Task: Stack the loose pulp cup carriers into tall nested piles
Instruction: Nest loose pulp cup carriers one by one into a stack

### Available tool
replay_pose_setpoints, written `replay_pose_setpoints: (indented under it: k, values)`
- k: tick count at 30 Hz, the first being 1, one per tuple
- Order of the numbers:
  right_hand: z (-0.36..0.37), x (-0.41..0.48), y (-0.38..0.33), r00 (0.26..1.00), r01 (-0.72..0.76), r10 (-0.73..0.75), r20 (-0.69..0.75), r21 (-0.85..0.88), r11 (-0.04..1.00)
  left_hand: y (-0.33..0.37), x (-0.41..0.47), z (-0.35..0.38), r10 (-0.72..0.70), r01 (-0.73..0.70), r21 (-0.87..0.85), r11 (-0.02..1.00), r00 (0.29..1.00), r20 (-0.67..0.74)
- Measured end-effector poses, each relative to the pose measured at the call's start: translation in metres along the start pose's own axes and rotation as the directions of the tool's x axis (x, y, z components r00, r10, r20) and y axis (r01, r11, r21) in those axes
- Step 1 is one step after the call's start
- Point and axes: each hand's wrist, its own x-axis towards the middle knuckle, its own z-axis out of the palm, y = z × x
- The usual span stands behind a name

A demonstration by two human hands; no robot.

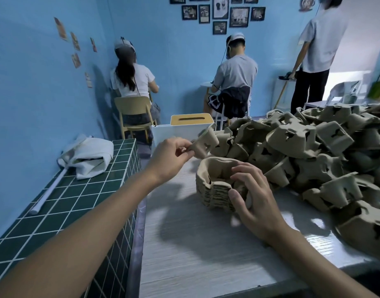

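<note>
A: Why is the person holding one carrier [206, 143] up in the air?

B: The left hand [170, 157] is pinching it by one edge, between the thumb and the fingertips. The carrier is hanging tilted, just above and behind the pile [213, 186]. I think the person is holding it apart from the heap so that its cups can be lined up with the pile before it is pushed in.

A: And what is the right hand [254, 196] doing?

B: It is gripping the pile. The thumb is pressing on the near side wall and the curled fingers are hooking over the top rim. Probably it is steadying the pile, so that it is not sliding on the smooth table [195, 244] when the next carrier is coming down.

A: Are the fingers reaching inside a cup hole?

B: It is looking so, but the hand itself is hiding that part, so I cannot tell.

A: Where are the other carriers lying?

B: The big heap [313, 151] is covering the right side of the table, and the pile is standing at its left edge, very near. So each hand is needing only a short reach.

A: How far is the work going?

B: Judging from the low pile and the large heap, it is only beginning.
</note>
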Motion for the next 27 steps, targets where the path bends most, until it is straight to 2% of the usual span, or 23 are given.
replay_pose_setpoints:
  k: [3,8,12,15,18,20,27]
  values:
    - [0.000,0.000,0.000,1.000,0.002,-0.002,0.006,0.023,1.000,-0.001,-0.020,-0.013,0.023,-0.020,0.048,0.999,0.998,-0.056]
    - [-0.002,0.000,-0.003,0.999,-0.042,0.039,0.037,0.083,0.996,-0.017,-0.060,-0.033,0.048,-0.038,0.249,0.968,0.998,-0.032]
    - [-0.002,0.000,0.000,0.995,-0.087,0.080,0.066,0.110,0.990,-0.023,-0.080,-0.033,0.035,-0.061,0.370,0.927,0.997,0.075]
    - [-0.001,-0.001,0.001,0.993,-0.103,0.094,0.077,0.114,0.988,-0.019,-0.086,-0.035,-0.040,-0.023,0.426,0.905,0.990,0.137]
    - [-0.001,-0.002,0.002,0.993,-0.097,0.089,0.074,0.112,0.989,-0.012,-0.091,-0.034,-0.142,0.000,0.570,0.822,0.969,0.204]
    - [0.000,-0.001,0.002,0.995,-0.086,0.079,0.062,0.115,0.990,-0.008,-0.091,-0.027,-0.111,-0.031,0.640,0.768,0.977,0.181]
    - [0.000,-0.001,0.003,0.996,-0.079,0.074,0.050,0.119,0.990,-0.006,-0.094,-0.015,0.145,-0.167,0.620,0.766,0.986,0.086]
